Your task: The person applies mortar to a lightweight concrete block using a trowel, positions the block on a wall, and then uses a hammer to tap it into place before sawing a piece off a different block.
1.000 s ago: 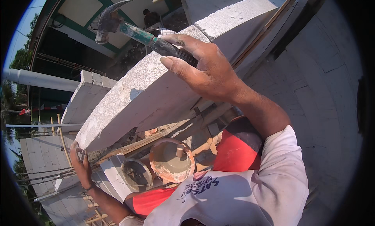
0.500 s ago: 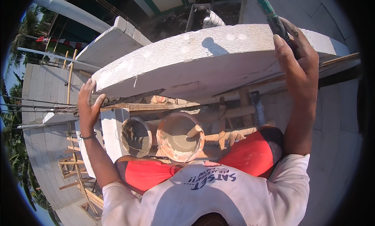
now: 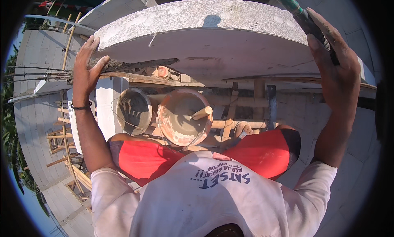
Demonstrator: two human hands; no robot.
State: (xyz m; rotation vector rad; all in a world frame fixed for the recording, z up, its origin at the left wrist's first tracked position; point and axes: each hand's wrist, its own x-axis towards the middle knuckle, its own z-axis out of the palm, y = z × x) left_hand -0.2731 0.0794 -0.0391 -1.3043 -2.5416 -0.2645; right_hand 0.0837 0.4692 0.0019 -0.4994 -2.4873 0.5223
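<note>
A long white lightweight concrete block (image 3: 197, 19) lies across the view in front of me, its edges bent by the lens. My left hand (image 3: 86, 69) rests against its left end, fingers stretched and thumb apart. Near the block's right end, my right hand (image 3: 336, 58) is closed round a tool with a green and black handle (image 3: 293, 5); the tool's far end is cut off by the picture's top edge. That hand is close against the block, but I cannot tell whether it presses on it.
Below the block stand a grey-smeared bucket (image 3: 149, 112) and an orange bucket (image 3: 161, 114) of grey mortar with a wooden handle (image 3: 202, 113). Another white block (image 3: 106, 103) is at left. A dark flat blade (image 3: 271, 103), bamboo poles (image 3: 69, 44) and thin rods (image 3: 37, 75) are about.
My right hand has shifted right, nearer the block's right end, still holding the tool. My left hand stays at the left end. Block and buckets sit higher as the view tilts.
</note>
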